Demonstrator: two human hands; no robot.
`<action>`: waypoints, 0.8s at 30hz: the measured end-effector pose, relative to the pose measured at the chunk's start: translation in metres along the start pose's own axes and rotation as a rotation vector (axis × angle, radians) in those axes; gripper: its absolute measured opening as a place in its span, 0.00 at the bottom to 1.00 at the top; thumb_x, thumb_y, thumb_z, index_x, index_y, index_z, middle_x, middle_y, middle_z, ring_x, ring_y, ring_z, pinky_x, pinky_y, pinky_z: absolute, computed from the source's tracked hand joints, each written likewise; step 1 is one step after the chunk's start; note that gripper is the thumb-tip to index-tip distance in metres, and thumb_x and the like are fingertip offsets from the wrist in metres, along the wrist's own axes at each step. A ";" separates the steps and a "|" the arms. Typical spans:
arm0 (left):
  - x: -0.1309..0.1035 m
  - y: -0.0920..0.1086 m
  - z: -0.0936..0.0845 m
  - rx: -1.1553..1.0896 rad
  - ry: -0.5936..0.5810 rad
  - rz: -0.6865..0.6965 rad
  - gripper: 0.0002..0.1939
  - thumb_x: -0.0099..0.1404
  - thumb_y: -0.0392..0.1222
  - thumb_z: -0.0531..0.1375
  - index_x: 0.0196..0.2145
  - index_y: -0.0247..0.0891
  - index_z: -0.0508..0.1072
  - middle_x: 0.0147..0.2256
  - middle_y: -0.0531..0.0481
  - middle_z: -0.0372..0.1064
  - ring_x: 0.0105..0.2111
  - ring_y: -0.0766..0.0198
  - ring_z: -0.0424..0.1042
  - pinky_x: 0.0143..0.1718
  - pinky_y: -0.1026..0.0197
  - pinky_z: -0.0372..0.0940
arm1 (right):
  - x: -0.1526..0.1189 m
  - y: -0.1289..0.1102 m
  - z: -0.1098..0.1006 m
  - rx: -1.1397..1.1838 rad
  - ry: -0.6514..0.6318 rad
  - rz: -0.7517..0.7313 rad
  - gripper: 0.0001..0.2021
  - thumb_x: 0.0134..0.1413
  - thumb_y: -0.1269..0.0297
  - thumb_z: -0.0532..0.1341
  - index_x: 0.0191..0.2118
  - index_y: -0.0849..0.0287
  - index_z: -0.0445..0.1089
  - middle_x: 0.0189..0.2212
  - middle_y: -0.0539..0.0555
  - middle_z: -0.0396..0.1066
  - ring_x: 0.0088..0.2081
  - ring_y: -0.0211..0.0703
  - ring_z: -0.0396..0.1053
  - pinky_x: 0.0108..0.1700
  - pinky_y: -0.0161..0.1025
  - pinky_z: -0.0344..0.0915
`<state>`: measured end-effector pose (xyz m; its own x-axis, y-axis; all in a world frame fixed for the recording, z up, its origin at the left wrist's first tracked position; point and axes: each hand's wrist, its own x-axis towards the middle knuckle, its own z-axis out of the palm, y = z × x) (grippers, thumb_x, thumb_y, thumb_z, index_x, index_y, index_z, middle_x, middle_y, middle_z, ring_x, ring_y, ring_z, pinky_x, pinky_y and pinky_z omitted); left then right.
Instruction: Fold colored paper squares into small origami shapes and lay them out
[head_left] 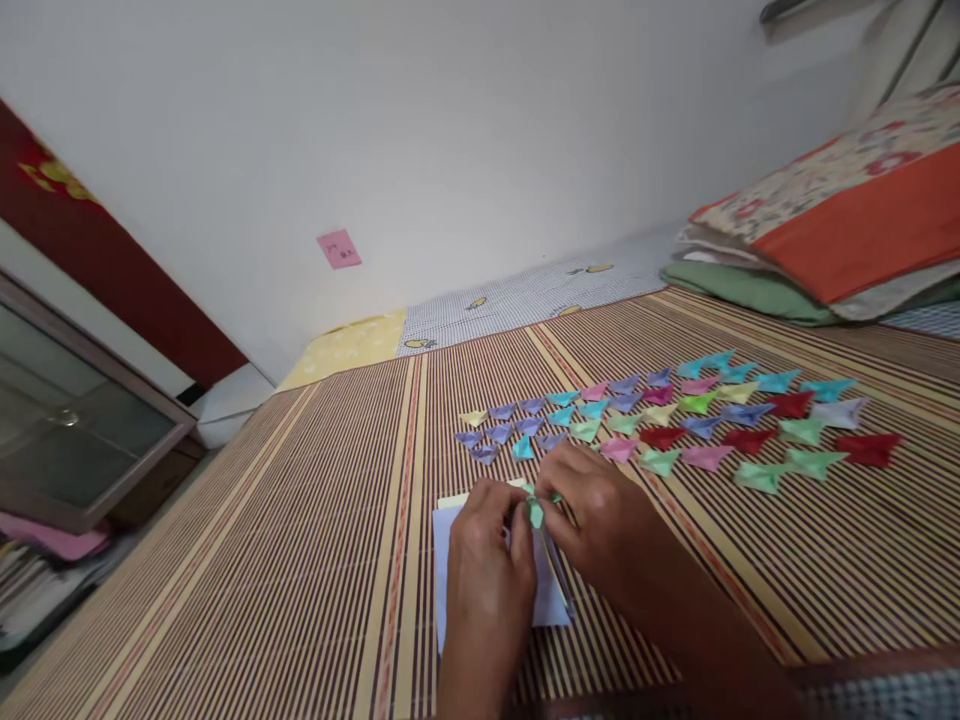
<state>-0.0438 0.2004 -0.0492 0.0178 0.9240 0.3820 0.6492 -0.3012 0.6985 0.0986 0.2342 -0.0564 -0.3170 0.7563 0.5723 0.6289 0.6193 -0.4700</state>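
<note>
Between my two hands is a small green folded paper (535, 514), pinched from both sides. My left hand (491, 560) has its fingers closed on the paper's left side. On the other side, my right hand (589, 505) grips it with thumb and fingers; part of the paper is hidden by the fingertips. Below them lies a stack of pale paper sheets (551, 600), lilac on top with a yellowish edge behind. Several rows of folded paper boats (622, 423) in blue, green, pink, red and yellow spread out beyond my right hand.
A striped bamboo mat (322, 540) covers the bed. Folded bedding with an orange-edged floral pillow (855, 220) sits at the right. A pink note (339, 249) is stuck to the white wall (450, 130). At the left stands a glass-doored cabinet (75, 410).
</note>
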 end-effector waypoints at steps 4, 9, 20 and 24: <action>0.000 -0.001 0.000 -0.008 -0.030 0.019 0.12 0.69 0.26 0.55 0.31 0.37 0.73 0.33 0.49 0.69 0.36 0.60 0.71 0.37 0.58 0.63 | -0.001 0.001 0.002 -0.017 -0.005 -0.011 0.09 0.56 0.78 0.56 0.29 0.58 0.63 0.31 0.55 0.67 0.35 0.49 0.65 0.39 0.45 0.60; 0.000 -0.001 -0.002 -0.019 -0.062 0.039 0.12 0.70 0.28 0.55 0.33 0.38 0.75 0.35 0.49 0.71 0.37 0.59 0.72 0.39 0.58 0.64 | -0.001 -0.001 0.000 -0.008 0.010 0.001 0.08 0.54 0.78 0.56 0.29 0.57 0.61 0.30 0.55 0.66 0.35 0.49 0.64 0.40 0.45 0.59; -0.002 -0.003 -0.009 -0.281 -0.008 -0.173 0.07 0.71 0.37 0.55 0.36 0.41 0.72 0.28 0.53 0.69 0.28 0.63 0.70 0.30 0.61 0.64 | 0.002 -0.008 -0.006 0.038 -0.037 -0.033 0.08 0.56 0.77 0.55 0.30 0.57 0.63 0.32 0.55 0.68 0.36 0.48 0.65 0.39 0.45 0.60; -0.001 -0.002 -0.014 -0.090 -0.017 -0.084 0.07 0.68 0.31 0.57 0.34 0.40 0.72 0.33 0.52 0.70 0.29 0.64 0.69 0.32 0.61 0.63 | 0.002 -0.010 -0.006 0.048 -0.051 -0.026 0.09 0.56 0.78 0.56 0.30 0.57 0.62 0.32 0.55 0.67 0.36 0.48 0.65 0.39 0.44 0.60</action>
<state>-0.0557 0.1965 -0.0428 -0.0202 0.9505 0.3101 0.5777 -0.2420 0.7795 0.0956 0.2283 -0.0468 -0.3698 0.7486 0.5503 0.5855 0.6477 -0.4876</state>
